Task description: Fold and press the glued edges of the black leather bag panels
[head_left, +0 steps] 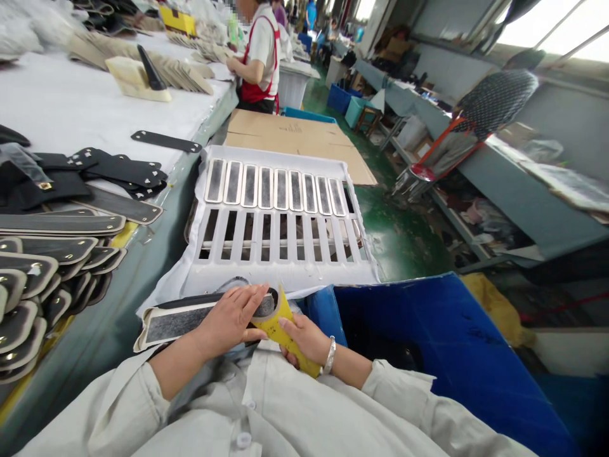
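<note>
A yellow tube [292, 336] lies tilted in front of my body, with a dark grey piece showing at its upper open end. My right hand [307, 339] is wrapped round its lower part. My left hand [233, 320] lies across the upper end, fingers close together over the grey piece. Under my left forearm a dark grey strip with a pale edge [178, 322] extends to the left. Beyond my hands stands a slotted white rack [285, 274], and a row of grey panels with pale borders [278, 189] lies on its far half.
A cloth-covered table [185, 184] at left holds stacked dark straps [57, 247] and a black-handled block [137, 79]. A blue bin [457, 343] is at right. Cardboard [295, 136] lies behind the rack. A person in a red apron [261, 57] stands at the table; a chair [457, 149] is farther right.
</note>
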Motion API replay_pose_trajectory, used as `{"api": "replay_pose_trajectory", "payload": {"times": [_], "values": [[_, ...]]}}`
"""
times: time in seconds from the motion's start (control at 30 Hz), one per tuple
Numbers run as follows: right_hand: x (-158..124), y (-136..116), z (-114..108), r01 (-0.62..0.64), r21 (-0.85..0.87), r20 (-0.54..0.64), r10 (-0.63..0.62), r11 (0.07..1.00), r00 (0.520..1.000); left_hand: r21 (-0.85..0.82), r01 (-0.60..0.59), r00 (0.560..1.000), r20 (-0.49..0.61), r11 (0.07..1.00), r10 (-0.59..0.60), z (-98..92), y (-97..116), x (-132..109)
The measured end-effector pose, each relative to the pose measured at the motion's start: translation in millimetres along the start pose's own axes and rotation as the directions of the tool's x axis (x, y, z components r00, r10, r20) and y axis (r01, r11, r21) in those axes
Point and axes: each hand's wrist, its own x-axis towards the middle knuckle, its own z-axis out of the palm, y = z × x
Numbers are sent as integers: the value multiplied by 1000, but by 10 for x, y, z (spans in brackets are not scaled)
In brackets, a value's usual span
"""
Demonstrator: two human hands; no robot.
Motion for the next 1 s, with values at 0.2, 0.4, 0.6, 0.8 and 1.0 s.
{"api": "replay_pose_trajectory", "payload": {"times": [0.2, 0.4, 0.6, 0.8, 1.0], "values": [[-40, 134, 155, 132, 98, -102, -122, 986, 987, 22, 77, 995, 58, 997, -79, 6, 92, 6], [-228, 56, 23, 409, 270, -278, -336, 872, 900, -73, 212, 961, 195, 975, -194, -75, 55, 19], [-121, -149, 223, 669, 371, -467, -493, 645, 734, -229, 300, 933, 271, 926, -235, -192, 49, 108], [174, -329, 391, 767, 337, -567, -532, 546, 629, -230, 357, 921, 246, 905, -301, -185, 70, 170], [413, -459, 318, 751, 289, -632, -470, 594, 616, -220, 426, 893, 258, 878, -369, -152, 151, 223]]}}
